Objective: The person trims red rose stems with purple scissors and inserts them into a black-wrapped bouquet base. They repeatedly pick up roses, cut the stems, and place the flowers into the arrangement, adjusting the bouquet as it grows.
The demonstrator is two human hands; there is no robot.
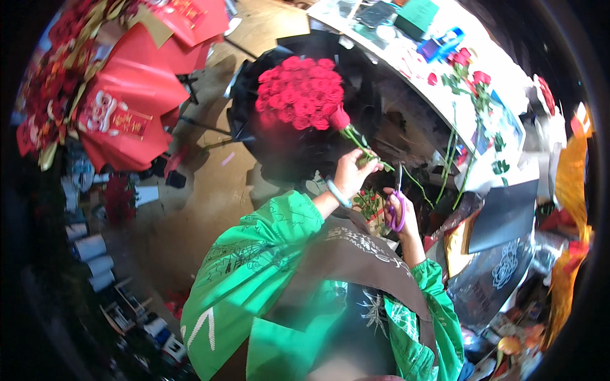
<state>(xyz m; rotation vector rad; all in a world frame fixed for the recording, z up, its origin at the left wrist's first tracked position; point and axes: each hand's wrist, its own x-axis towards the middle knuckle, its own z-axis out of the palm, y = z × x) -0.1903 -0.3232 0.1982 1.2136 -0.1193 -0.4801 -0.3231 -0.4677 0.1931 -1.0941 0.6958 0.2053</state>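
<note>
Between the fingers of my left hand (351, 175) is the green stem of a single red rose (339, 117), its bloom pointing up and left. My right hand (404, 216) grips purple-handled scissors (397, 209) with the blades upward, close to the stem's lower end. Whether the blades touch the stem I cannot tell. A thin cut stem (419, 186) lies just right of the blades. Beyond my hands stands a large bouquet of red roses (300, 93) in black wrapping (362, 95); the held bloom overlaps its edge from my view.
A white table (436, 102) on the right bears loose roses (481, 77), a green box (416, 18) and a blue tape dispenser (441, 45). Red-wrapped bouquets (138, 95) crowd the left. Black sheet material (505, 216) and a plastic bag (491, 281) are by my right arm.
</note>
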